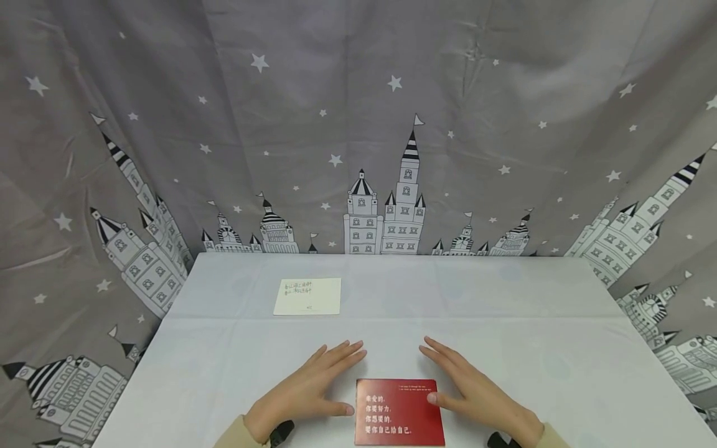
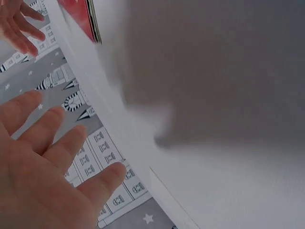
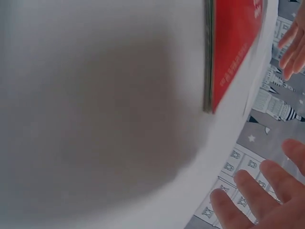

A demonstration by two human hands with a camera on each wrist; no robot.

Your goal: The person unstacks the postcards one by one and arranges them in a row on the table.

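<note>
Head view: the red card [image 1: 400, 412] lies at the near side of the table [image 1: 521, 298], between the left hand [image 1: 313, 386] and right hand [image 1: 476, 389], its long axis running left to right. The right hand is nearer: its thumb overlaps the card's right side, though contact cannot be told. The left thumb points at the left edge, just beside it. White print reads 亲爱的,你要努力,你想要的,要你自己给自己; the tiny line above is illegible. Farther left, a cream card [image 1: 307, 297] bears handwriting too small to read.

Left wrist view: the fingers are spread, holding nothing; the red card's corner lies well apart, to the right.

Right wrist view: these fingers are also apart and grasp nothing; the red card's edge shows layers.
</note>
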